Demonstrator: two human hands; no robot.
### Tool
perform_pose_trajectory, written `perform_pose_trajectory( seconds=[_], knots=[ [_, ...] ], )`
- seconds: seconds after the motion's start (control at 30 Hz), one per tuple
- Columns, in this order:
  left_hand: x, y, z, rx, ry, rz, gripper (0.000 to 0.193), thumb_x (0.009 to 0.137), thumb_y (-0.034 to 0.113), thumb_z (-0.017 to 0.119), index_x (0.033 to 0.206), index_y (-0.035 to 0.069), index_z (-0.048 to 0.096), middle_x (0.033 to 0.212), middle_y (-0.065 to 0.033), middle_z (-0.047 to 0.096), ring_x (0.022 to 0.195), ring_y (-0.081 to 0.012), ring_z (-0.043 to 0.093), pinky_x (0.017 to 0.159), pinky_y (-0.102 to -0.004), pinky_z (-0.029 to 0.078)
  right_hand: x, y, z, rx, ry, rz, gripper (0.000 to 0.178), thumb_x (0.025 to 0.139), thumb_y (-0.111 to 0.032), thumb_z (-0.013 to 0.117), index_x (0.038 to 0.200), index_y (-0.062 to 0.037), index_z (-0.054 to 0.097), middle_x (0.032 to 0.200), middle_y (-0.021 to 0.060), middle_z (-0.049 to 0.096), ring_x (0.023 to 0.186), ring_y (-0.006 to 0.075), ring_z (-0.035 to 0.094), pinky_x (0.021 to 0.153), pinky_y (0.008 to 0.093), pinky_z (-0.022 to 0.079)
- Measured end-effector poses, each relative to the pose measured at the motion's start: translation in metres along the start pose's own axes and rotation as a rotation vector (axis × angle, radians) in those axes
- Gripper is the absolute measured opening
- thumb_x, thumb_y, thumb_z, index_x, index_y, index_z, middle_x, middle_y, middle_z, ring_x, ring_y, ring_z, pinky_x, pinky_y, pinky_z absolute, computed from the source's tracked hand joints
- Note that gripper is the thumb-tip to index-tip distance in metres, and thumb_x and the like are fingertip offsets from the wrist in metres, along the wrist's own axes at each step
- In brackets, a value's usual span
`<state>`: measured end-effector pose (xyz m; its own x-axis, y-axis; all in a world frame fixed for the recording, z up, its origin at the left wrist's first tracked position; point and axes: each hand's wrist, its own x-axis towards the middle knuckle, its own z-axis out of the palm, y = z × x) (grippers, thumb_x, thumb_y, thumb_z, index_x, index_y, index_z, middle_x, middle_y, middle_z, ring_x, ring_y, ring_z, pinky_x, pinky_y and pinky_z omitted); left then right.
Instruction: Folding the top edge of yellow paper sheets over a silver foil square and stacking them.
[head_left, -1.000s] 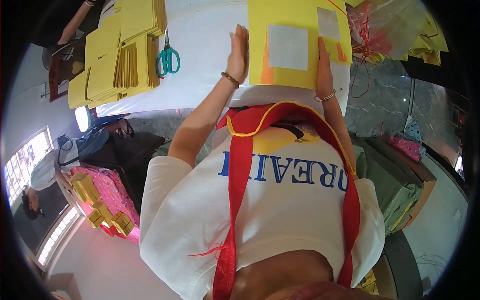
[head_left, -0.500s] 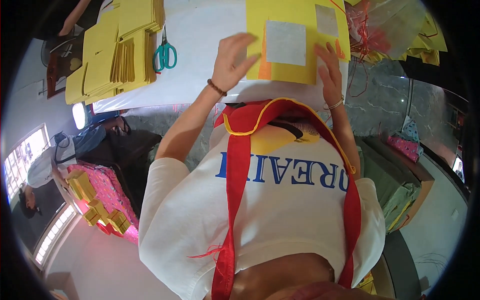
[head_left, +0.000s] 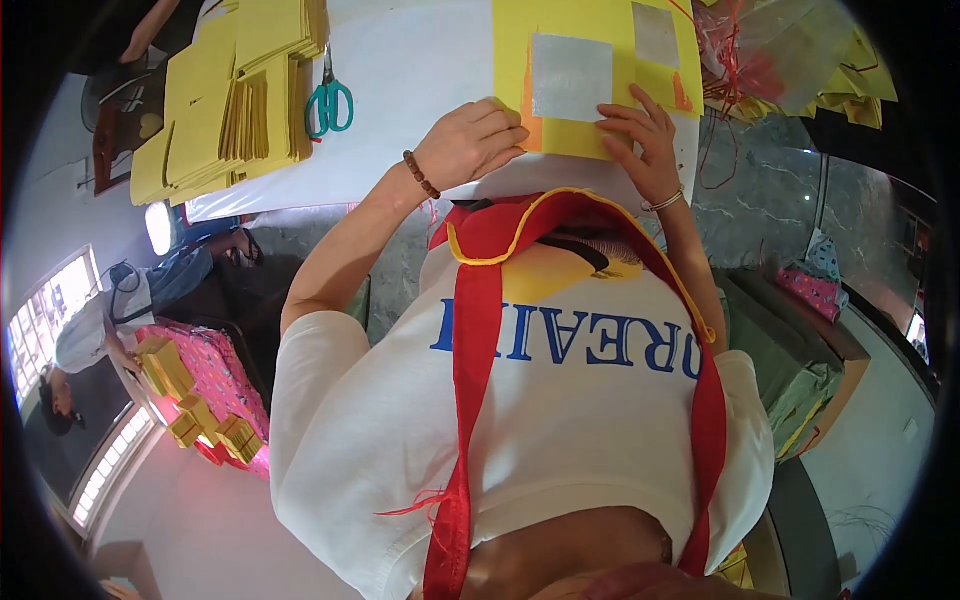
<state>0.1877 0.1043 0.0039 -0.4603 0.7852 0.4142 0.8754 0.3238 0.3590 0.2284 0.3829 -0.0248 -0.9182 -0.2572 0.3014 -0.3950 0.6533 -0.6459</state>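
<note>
Yellow paper sheets (head_left: 580,142) lie on the table in front of me, with a silver-grey square (head_left: 572,78) on the top one and an orange strip (head_left: 533,134) showing along its left side. My left hand (head_left: 470,145) is closed at the near left corner, fingertips pressed together on the paper's edge. Over the right side rests my right hand (head_left: 645,150), its fingers apart, their tips touching the paper beside the square's lower right corner. A second silver-grey square (head_left: 655,36) shows farther back on the right.
Teal-handled scissors (head_left: 329,108) lie beside stacks of folded yellow paper (head_left: 215,120) at the left of the white table (head_left: 410,60). A clear plastic bag (head_left: 765,60) with red string stands at the right edge. Another person (head_left: 90,335) is far left near yellow bundles (head_left: 200,415).
Both hands have come down toward the near edge of the yellow paper. My left fingers, apart before, are now together on its corner; my right fingertips now touch the sheet.
</note>
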Motion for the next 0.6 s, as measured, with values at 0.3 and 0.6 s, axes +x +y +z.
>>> perform_pose_trajectory(
  seconds=[0.3,0.6],
  knots=[
    [0.003,-0.010,-0.004,-0.179,-0.008,-0.092,0.014,0.078,0.009,0.062,0.091,0.006,0.062,0.091,-0.0058,0.060,0.081,-0.0232,0.057,0.070,-0.0314,0.048,0.004,-0.001,-0.008,0.169,-0.054,-0.061,0.028,0.073,-0.021,0.067,0.100,-0.0137,0.065,0.115,0.0012,0.059,0.126,0.0323,0.034,0.102,0.0441,0.026],
    [0.001,0.003,-0.001,-0.001,0.024,0.005,0.015,0.077,0.011,0.063,0.091,0.006,0.061,0.091,-0.0057,0.059,0.083,-0.0239,0.055,0.071,-0.0325,0.047,-0.002,-0.001,0.001,0.149,-0.052,-0.021,0.042,0.067,-0.018,0.074,0.106,-0.0129,0.062,0.118,0.0023,0.055,0.129,0.0325,0.028,0.104,0.0425,0.027]
  ],
)
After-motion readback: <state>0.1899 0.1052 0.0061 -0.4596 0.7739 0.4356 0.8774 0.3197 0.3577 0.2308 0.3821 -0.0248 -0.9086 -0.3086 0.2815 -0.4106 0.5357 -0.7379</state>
